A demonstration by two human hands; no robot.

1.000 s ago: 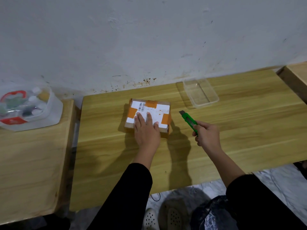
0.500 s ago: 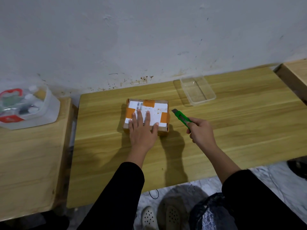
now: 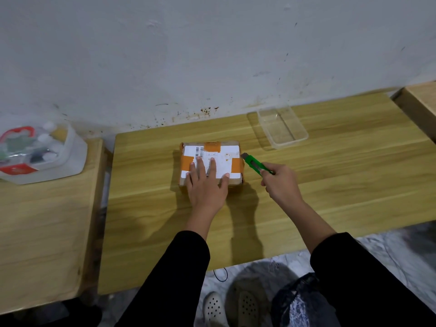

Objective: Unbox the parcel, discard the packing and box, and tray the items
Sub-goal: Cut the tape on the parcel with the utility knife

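Observation:
A small cardboard parcel (image 3: 221, 152) with a white label and orange tape strips lies flat on the wooden table (image 3: 330, 175). My left hand (image 3: 206, 182) presses flat on its near half, fingers spread. My right hand (image 3: 279, 181) grips a green utility knife (image 3: 254, 164); the knife's tip touches the parcel's right edge by the orange tape. A clear, empty plastic tray (image 3: 282, 127) sits at the back right of the parcel, near the wall.
On a second wooden table to the left stands a white tub (image 3: 42, 153) holding bottles and small items. Another wooden surface (image 3: 420, 102) abuts at the far right. A dark plastic bag (image 3: 299, 300) and sandalled feet are on the floor below.
My right hand has carried the knife leftward, from beside the parcel until its tip reaches the parcel's right edge. My left hand stays pressed on the parcel.

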